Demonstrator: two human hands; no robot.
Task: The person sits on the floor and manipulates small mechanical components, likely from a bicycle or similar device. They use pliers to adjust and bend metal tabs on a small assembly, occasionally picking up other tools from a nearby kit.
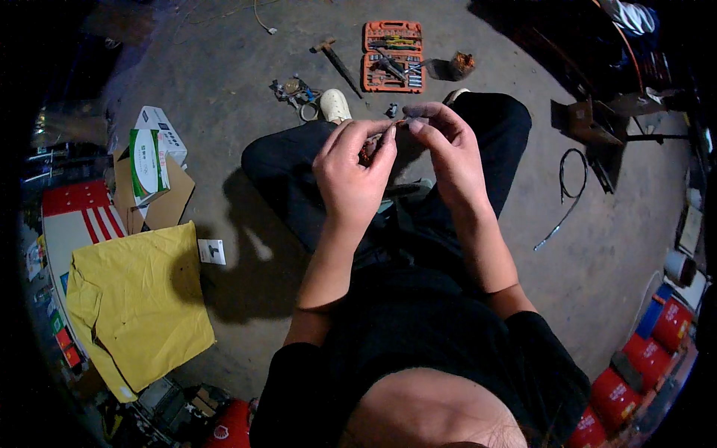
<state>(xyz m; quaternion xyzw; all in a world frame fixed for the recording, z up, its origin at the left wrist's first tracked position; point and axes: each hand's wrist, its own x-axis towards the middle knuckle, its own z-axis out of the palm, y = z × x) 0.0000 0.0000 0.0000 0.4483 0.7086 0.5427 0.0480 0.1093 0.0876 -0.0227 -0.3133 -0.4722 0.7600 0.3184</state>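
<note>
Between my knees, my left hand is closed, thumb and forefinger pinched at the tips. A small dark, reddish-brown piece shows inside its curled fingers, too small to name. My right hand meets it fingertip to fingertip, also in a pinch. Whatever lies between the two sets of fingertips is tiny and mostly hidden by them. Beyond the hands, a small dark part rests on the floor.
An open orange socket tool case lies ahead, with a hammer and a bag of copper-coloured pieces beside it. Cardboard boxes and a yellow cloth are left. A black cable and red drums are right.
</note>
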